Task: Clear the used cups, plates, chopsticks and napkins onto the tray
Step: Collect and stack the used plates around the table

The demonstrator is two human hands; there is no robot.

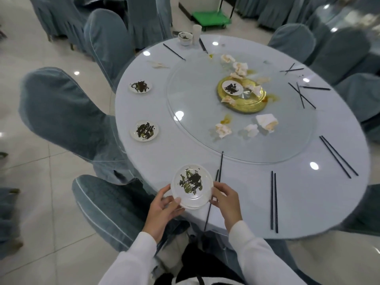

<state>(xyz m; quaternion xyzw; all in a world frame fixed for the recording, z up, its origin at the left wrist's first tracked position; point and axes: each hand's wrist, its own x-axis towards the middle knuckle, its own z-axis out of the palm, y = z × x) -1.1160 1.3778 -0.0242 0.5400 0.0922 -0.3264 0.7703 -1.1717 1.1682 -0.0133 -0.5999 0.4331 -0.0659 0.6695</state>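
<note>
**Both hands hold a soiled plate stack at the near edge of a round banquet tabletop**

While the round tabletop (298,202) fills the middle of the view, two hands meet at its near-left edge. Left hand (162,208) and right hand (228,202) each have their grip clamped on opposite rims of a small white held plate (190,187) smeared with dark sauce; a second rim shows just beneath it, so it seems to be a stack. It sits over the tabletop's edge, beside a covered chair (107,204) pushed close.

Three more dirty plates are visible: two along the left edge, near plate (144,131) and far plate (140,87), and a centre plate (232,87) on a gold stand (246,103) upon the glass turntable (287,140).

At the far edge stand one bowl (185,38) and one paper cup (197,33).

Black chopsticks (274,202) lie around the outer ring, roughly eight pairs, some crossed. One pair lies just beside the right hand.

About nine crumpled napkins (266,122) are scattered on the turntable, though blur makes the count uncertain.

Open tabletop lies to the right of the hands, between chopstick pairs. Chairs ring the edge closely.
</note>
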